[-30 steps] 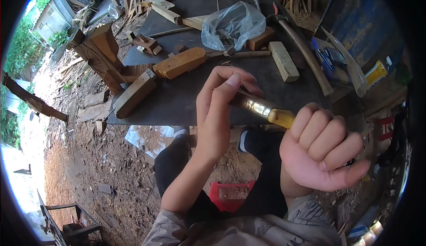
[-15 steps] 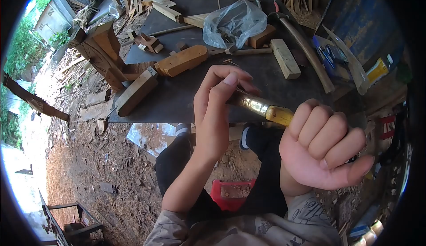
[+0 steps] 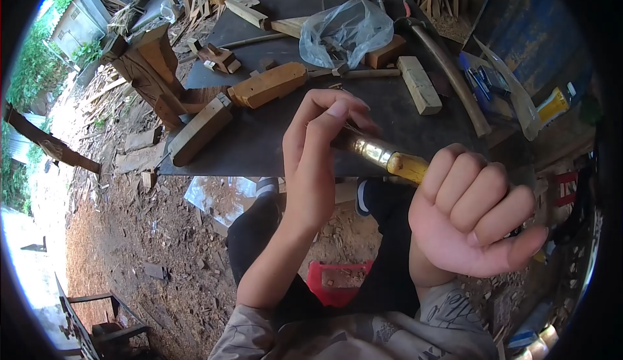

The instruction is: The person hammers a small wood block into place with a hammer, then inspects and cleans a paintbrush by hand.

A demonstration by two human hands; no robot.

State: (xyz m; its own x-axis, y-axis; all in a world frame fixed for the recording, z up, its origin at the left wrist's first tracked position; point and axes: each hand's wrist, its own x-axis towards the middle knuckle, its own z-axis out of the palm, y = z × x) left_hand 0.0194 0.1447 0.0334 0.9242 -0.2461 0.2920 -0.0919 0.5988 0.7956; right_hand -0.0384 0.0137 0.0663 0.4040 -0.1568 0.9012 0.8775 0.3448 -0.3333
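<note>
A paintbrush (image 3: pixel 372 150) with a shiny gold metal band and a yellow handle slants between my two hands, above the table's near edge. My right hand (image 3: pixel 477 214) is closed in a fist round the handle end, palm side up, and hides that end. At the other end, where dark bristles seem to start, the bent fingers of my left hand (image 3: pixel 315 159) close on the brush. The back of that hand covers most of the tip, so its exact grip is partly hidden.
On the dark table (image 3: pixel 259 152) lie wooden hand planes (image 3: pixel 267 86), a clear plastic bag (image 3: pixel 347 35), a pale wood block (image 3: pixel 418 85) and a long curved handle (image 3: pixel 451 77). A carved wooden piece (image 3: pixel 146 74) stands at left. A red stool (image 3: pixel 337 282) shows between my legs.
The view has shifted slightly, so the table and its things sit a little differently in the picture. Both hands keep their hold on the brush.
</note>
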